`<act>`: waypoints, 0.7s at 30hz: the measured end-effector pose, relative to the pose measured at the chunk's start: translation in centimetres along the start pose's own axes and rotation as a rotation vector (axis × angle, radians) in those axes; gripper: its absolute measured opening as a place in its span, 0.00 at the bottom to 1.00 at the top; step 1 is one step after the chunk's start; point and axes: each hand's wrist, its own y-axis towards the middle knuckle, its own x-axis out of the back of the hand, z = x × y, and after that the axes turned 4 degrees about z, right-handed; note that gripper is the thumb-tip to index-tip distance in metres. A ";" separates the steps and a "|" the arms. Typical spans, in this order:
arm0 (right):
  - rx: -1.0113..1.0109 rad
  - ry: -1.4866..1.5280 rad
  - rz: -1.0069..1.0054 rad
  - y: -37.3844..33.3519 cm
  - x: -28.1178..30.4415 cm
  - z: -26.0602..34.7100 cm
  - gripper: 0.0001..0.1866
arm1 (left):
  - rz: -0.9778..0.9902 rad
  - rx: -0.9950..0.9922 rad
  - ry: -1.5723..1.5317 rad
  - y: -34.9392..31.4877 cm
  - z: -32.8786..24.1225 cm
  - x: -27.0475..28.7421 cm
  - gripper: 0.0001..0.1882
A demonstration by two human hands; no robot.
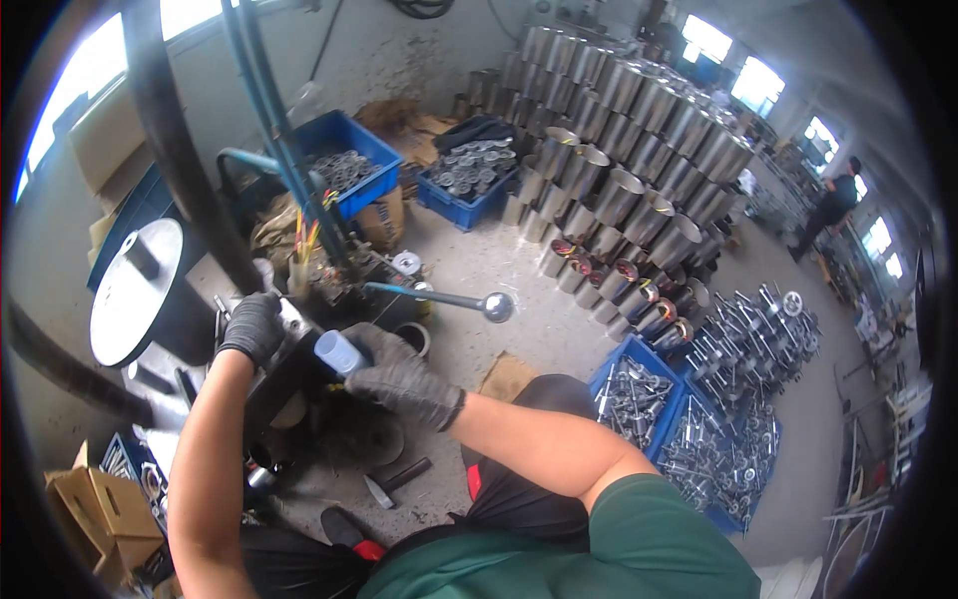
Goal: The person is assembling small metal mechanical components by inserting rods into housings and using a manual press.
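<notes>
In a dark grey work glove, my right hand (pixel 404 377) is closed around a translucent pale-blue plastic cylinder (pixel 339 352), which lies tilted with one end toward the machine. My left hand (pixel 253 327), gloved the same way, rests at the machine's metal work area (pixel 291 321) with its fingers curled. Whatever those fingers hold, if anything, is hidden. Beyond both hands, a blue lever with a round metal ball end (pixel 495 306) sticks out to the right. A large round metal disc (pixel 135 299) stands left of my left hand.
A hammer (pixel 394 484) lies on the floor below the machine. Blue crates of metal parts (pixel 347 165) stand behind it; others (pixel 639 389) sit at my right. Stacked shiny metal cylinders (pixel 639 130) fill the back. An open cardboard box (pixel 105 504) stands lower left. A person (pixel 833 208) is far right.
</notes>
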 end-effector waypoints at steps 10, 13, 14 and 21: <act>0.038 0.007 -0.006 0.5 1.8 2.1 0.31 | 0.191 0.072 0.112 2.4 -0.4 0.8 0.17; 0.093 -0.045 -0.055 0.3 1.8 2.7 0.30 | -0.024 -0.053 -0.002 0.8 0.2 1.5 0.22; 0.105 -0.056 -0.058 0.2 1.7 2.9 0.29 | -0.114 -0.008 -0.116 0.3 1.0 1.0 0.21; 0.134 -0.191 -0.007 -0.3 0.2 2.9 0.29 | -0.144 0.359 -2.130 -13.1 -3.1 -1.4 0.15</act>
